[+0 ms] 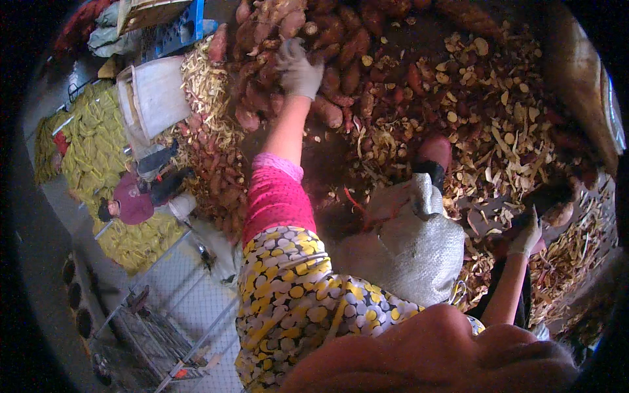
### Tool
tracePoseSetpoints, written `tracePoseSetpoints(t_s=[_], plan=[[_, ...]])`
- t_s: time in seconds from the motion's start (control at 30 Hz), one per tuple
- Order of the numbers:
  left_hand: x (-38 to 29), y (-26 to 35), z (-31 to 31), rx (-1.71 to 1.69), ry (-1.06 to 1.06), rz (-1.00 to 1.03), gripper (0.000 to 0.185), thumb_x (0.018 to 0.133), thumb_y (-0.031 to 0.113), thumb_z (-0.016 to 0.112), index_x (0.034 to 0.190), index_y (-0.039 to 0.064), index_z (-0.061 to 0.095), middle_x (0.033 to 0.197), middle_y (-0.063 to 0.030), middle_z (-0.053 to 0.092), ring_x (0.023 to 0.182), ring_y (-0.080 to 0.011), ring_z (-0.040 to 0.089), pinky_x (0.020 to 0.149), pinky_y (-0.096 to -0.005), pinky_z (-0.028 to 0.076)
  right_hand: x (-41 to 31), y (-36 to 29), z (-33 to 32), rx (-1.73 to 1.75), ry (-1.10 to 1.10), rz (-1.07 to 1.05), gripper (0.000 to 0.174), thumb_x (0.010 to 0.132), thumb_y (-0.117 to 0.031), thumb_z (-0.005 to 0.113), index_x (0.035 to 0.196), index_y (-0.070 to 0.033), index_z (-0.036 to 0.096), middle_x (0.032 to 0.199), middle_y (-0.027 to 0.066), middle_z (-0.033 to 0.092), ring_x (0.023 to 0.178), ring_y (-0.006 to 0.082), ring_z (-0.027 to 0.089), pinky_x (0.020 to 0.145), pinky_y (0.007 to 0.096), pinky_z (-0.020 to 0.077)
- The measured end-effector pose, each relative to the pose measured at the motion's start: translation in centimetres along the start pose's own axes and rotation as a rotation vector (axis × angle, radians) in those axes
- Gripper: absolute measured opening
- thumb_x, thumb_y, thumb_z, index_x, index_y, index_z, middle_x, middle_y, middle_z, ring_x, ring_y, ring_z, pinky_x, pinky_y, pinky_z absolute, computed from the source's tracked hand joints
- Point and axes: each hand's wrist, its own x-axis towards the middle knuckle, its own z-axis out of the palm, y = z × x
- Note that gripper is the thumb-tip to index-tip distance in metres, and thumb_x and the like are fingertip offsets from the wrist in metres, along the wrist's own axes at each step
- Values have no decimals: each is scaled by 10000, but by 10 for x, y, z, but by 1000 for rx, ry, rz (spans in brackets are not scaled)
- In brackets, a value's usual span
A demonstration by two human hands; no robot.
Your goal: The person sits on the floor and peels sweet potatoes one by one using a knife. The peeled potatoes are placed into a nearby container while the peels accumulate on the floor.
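Observation:
My left hand (300,71), in a pale glove, reaches over a heap of reddish-brown sweet potatoes (351,44). Its fingers are spread and slightly blurred, and nothing shows gripped in them. On the far right is my right hand (527,238), also gloved, low beside my leg. Just beyond its fingers are a dark shape (548,196) and a pale-brown tuber (560,215); whether the hand grips either, I cannot tell. A white woven sack (422,250) covers my lap and knee. Cut slices and trimmings (496,108) lie thickly around my reddish boot (436,151).
To the left, another person (135,199) works by a pile of small tubers (216,182). Yellow-green mesh sacks (96,142) are stacked behind them. A pale container (159,96) and a blue crate (179,32) stand at upper left. A wooden pallet (152,334) lies at lower left.

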Motion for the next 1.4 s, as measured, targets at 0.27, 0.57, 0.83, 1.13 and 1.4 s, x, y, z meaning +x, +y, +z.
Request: tracePoseSetpoints(t_s=[0.27,0.57,0.83,1.13,1.4], plan=[[-18,-31,-21,241,-173,0,782,720,368,810,1385,147,463,1383,-161,476,1231,-381,487,1055,-476,415,-15,0,28,-82,-107,-93,228,919,-255,713,1012,-48,703,774,-14,601,599,99,545,515,248,445],[26,26,26,-576,-26,-416,990,733,469,823,1470,49,311,1428,-291,405,1277,-469,476,1039,-546,440,-26,8,43,-104,-144,-60,212,898,-237,742,970,-47,680,750,-13,612,577,101,551,505,262,449],[29,83,70,-217,-227,-643,1015,718,558,829,1490,158,306,1519,-285,266,1370,-471,361,1054,-555,440,-27,16,51,-111,-109,39,180,901,-223,737,964,-64,681,750,-34,594,594,78,525,546,247,417],[30,80,55,-364,-348,-555,924,695,539,838,1406,66,485,1489,-308,382,1361,-473,410,1061,-554,429,-33,22,49,-80,-234,0,168,913,-236,717,866,-99,633,688,-46,566,544,71,497,502,243,387],[49,81,68,-212,-549,-534,893,722,529,838,1409,51,526,1406,-256,527,1210,-423,582,987,-513,506,-39,24,58,-40,-195,78,233,919,-211,708,1077,-42,687,786,-29,615,621,90,548,535,256,441]])
